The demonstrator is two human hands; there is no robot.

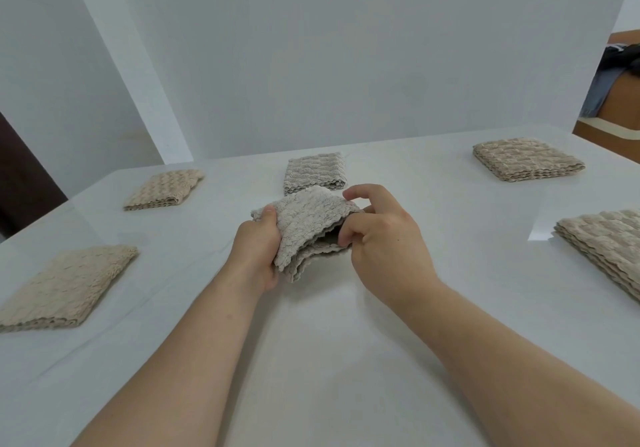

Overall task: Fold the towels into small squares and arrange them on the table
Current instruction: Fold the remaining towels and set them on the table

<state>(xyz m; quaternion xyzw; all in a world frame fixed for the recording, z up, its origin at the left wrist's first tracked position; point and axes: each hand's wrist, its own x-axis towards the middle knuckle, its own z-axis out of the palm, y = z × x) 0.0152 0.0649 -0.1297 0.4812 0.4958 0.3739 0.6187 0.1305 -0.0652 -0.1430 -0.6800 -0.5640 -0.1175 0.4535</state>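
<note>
A grey fluffy towel, folded into several layers, is held just above the white table at its centre. My left hand grips the towel's left edge, thumb on top. My right hand pinches its right edge with curled fingers. Folded towels lie around it: a grey one right behind, a beige one at the back left, a beige one at the near left, a beige one at the back right and a beige stack at the right edge.
A white wall stands right behind the table's far edge. At the far right, beyond the table, are wooden furniture and dark clothing. A dark door edge shows at the far left.
</note>
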